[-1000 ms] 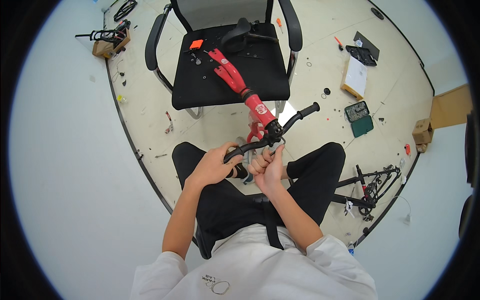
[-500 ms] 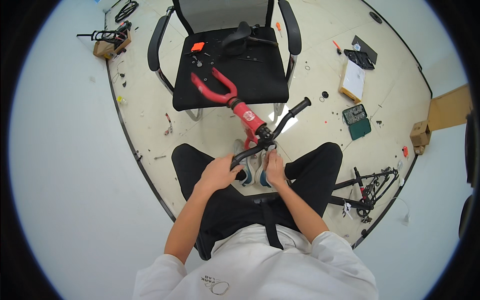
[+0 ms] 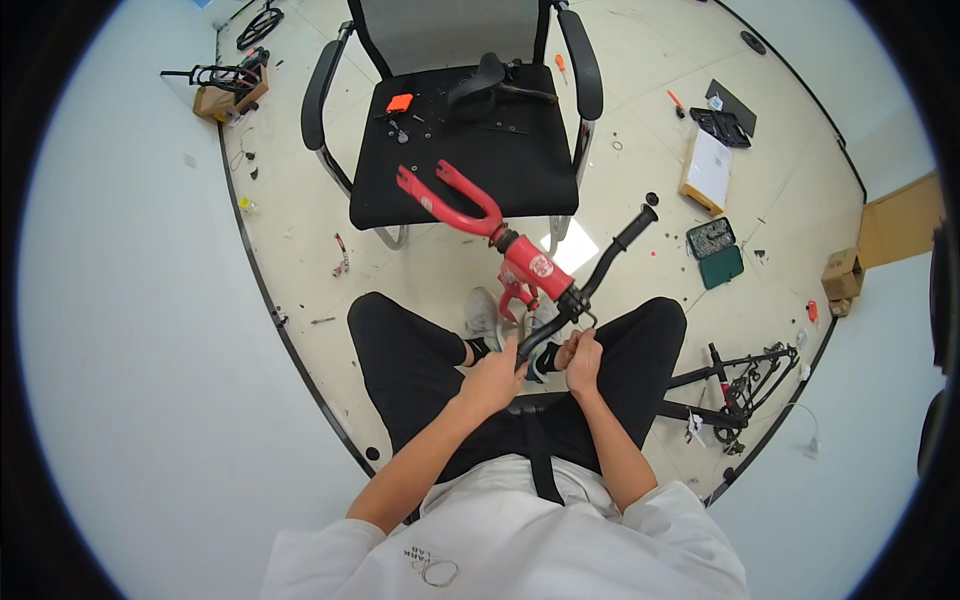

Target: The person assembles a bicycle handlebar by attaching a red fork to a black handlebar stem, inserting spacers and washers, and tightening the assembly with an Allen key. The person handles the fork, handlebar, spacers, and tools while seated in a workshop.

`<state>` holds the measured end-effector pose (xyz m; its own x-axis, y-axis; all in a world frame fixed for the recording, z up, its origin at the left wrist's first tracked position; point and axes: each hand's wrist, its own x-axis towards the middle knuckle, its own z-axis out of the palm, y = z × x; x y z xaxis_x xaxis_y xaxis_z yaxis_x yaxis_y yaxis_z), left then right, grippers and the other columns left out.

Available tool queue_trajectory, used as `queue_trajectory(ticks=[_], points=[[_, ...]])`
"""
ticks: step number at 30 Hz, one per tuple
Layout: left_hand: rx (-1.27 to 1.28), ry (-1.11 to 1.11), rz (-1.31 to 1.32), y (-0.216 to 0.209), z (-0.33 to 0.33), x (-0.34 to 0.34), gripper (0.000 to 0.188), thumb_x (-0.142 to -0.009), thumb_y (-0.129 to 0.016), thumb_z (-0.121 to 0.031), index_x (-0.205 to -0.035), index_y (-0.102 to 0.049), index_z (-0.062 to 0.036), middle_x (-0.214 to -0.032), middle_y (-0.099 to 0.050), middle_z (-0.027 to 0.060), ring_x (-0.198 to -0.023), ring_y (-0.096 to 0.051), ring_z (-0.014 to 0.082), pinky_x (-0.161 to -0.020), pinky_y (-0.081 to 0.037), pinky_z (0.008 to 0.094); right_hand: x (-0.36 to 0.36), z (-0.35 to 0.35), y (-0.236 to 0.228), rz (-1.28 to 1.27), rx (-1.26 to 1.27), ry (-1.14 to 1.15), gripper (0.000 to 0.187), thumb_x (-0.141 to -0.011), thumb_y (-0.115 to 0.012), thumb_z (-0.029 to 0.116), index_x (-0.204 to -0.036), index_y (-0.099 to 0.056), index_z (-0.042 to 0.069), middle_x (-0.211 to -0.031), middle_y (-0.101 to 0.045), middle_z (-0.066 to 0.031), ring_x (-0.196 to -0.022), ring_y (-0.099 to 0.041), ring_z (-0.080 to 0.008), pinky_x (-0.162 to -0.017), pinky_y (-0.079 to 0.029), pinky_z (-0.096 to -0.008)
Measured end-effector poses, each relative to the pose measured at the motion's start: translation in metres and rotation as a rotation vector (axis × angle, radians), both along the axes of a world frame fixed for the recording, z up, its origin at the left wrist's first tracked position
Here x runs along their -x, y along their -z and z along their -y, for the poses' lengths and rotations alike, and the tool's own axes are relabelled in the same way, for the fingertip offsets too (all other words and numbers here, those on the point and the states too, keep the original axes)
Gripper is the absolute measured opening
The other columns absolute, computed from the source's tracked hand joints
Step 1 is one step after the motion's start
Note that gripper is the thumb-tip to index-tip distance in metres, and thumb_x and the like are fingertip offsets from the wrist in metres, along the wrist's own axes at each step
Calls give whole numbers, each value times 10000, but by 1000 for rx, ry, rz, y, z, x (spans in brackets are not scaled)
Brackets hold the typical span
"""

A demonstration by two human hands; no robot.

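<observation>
Between my knees is a red bike frame (image 3: 541,267) with a red fork (image 3: 450,205) pointing away from me toward the chair. A black handlebar (image 3: 610,262) is clamped at its near end, slanting up to the right. My left hand (image 3: 492,380) is wrapped round the left end of the handlebar. Close beside the stem (image 3: 572,303), my right hand (image 3: 583,362) pinches a thin bent metal tool, seemingly a hex key (image 3: 592,317), whose tip reaches the stem. My fingers partly hide the tool.
Ahead stands a black office chair (image 3: 400,190) with a bike saddle (image 3: 488,78), an orange piece (image 3: 400,103) and small hardware on its seat. On the floor to the right lie a green case (image 3: 720,262), a tool case (image 3: 722,127) and a black bike frame (image 3: 722,410).
The red frame and handlebar have shifted right and nearer to me, turning slightly. Both hands have moved right and closer with them; the bent tool now shows at the stem.
</observation>
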<state>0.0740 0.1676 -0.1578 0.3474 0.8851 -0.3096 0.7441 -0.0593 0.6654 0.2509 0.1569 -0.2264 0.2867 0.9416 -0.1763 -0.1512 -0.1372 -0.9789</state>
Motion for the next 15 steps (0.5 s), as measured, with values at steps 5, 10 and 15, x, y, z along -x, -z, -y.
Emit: queue_trajectory(ticks=[5, 10, 15], points=[[63, -79, -25, -5, 14, -7, 329, -921, -591, -208, -1076, -408, 17, -741, -624, 301, -722, -626, 495, -625, -490, 575, 6, 1, 3, -90, 187, 23, 587, -1039, -312, 524, -617, -355, 118, -500, -336, 23, -436, -367, -95, -411, -268, -304], [26, -7, -47, -7, 14, -6, 311, -924, -581, -208, -1070, -409, 5, -741, -631, 282, -727, -634, 482, -630, -500, 565, -9, -7, -138, -1561, 587, 58, 494, -1041, -355, 422, -629, -285, 160, -510, -216, 47, -399, -225, -109, -397, -202, -285], [35, -18, -43, -2, 26, -17, 309, -919, -592, -214, -1037, -416, 10, -740, -630, 290, -729, -625, 485, -640, -482, 576, -24, 11, -149, -1417, 526, 82, 335, -1033, -374, 257, -732, -418, 118, -630, -393, -2, -587, -430, -180, -593, -394, -316]])
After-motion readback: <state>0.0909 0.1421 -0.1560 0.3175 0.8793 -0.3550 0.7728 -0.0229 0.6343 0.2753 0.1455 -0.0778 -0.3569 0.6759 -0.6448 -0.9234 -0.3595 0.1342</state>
